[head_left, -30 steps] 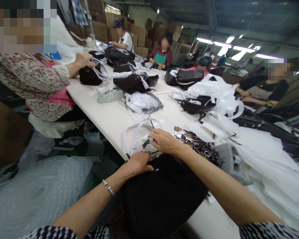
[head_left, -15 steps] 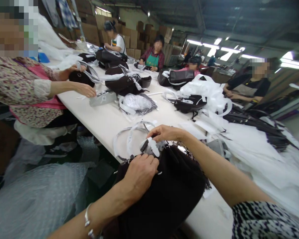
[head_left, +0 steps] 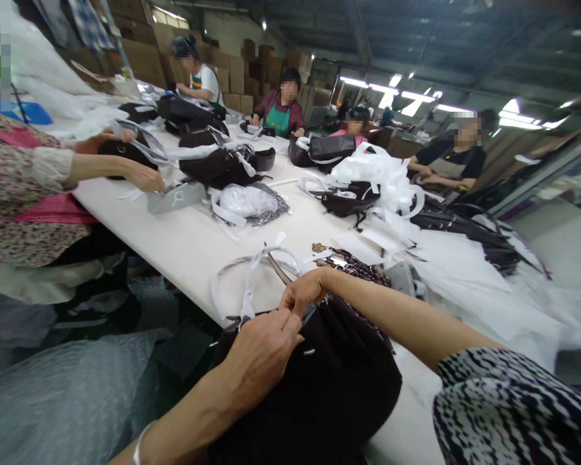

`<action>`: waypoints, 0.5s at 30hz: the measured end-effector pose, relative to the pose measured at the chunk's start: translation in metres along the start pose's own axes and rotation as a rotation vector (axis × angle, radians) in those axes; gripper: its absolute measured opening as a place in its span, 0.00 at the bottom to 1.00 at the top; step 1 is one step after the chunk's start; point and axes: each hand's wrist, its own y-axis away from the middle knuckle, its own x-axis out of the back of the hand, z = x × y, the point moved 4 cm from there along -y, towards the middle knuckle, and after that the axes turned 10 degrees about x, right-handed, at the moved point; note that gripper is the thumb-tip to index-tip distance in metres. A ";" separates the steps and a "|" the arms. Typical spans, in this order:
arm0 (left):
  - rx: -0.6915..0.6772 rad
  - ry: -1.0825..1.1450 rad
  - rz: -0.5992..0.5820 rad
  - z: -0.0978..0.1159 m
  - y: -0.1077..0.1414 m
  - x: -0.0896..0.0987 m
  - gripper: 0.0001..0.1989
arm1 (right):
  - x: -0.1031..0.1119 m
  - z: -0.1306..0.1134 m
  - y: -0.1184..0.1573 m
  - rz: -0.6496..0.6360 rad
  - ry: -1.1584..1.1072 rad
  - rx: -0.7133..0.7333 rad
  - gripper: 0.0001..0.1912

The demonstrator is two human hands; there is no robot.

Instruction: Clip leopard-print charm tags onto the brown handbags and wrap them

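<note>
A large dark bag (head_left: 329, 387) stands at the near edge of the white table (head_left: 174, 248), its wrapped pale handles (head_left: 248, 284) raised behind the opening. My left hand (head_left: 266, 342) is closed at the top rim of the bag, fingers pinched together. Touching its fingertips, my right hand (head_left: 307, 290) is also closed, just above the opening. What lies between the fingers of either hand is hidden. A thin dark strap (head_left: 278, 268) sticks up beside my right hand. Brown chains (head_left: 353, 261) lie on the table just beyond my right wrist.
Several dark bags (head_left: 213, 165) and a plastic-wrapped bundle (head_left: 249, 205) lie farther along the table. A co-worker's hand (head_left: 145, 175) touches a grey piece (head_left: 177, 197) at left. White sheets (head_left: 445, 258) spread at right. Bubble wrap (head_left: 72, 400) is at lower left.
The view has shifted right. My right hand has come down to meet my left at the bag's opening. The white piece and grey item seen between my hands no longer show, and the chains are more exposed.
</note>
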 end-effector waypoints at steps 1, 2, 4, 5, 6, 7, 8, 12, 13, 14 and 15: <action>0.006 0.011 -0.012 -0.001 -0.001 -0.002 0.08 | -0.001 0.010 -0.002 0.015 -0.002 -0.030 0.16; 0.013 0.026 -0.021 -0.003 -0.002 -0.004 0.08 | -0.002 0.017 -0.004 0.036 0.008 -0.052 0.15; 0.018 0.068 -0.053 -0.007 -0.005 -0.005 0.07 | -0.003 0.026 -0.009 0.070 0.045 -0.072 0.13; 0.011 0.094 -0.074 -0.009 -0.006 -0.006 0.07 | -0.005 0.028 -0.012 0.078 0.062 -0.077 0.12; 0.000 0.116 -0.101 -0.011 -0.007 -0.006 0.07 | -0.007 0.028 -0.015 0.083 0.077 -0.083 0.12; -0.013 0.129 -0.125 -0.013 -0.007 -0.007 0.07 | -0.009 0.028 -0.018 0.087 0.090 -0.092 0.13; -0.025 0.131 -0.143 -0.016 -0.007 -0.007 0.08 | -0.011 0.027 -0.020 0.087 0.100 -0.103 0.13; -0.010 0.106 -0.167 -0.037 -0.002 -0.007 0.15 | -0.018 0.019 -0.017 0.107 0.099 -0.136 0.11; 0.012 0.117 -0.168 -0.043 -0.001 -0.006 0.16 | -0.019 0.018 -0.014 0.128 0.090 -0.137 0.10; 0.035 0.135 -0.169 -0.049 -0.001 -0.004 0.17 | -0.020 0.017 -0.011 0.155 0.082 -0.134 0.09; 0.053 0.157 -0.169 -0.053 0.000 -0.002 0.18 | -0.021 0.017 -0.009 0.187 0.078 -0.127 0.08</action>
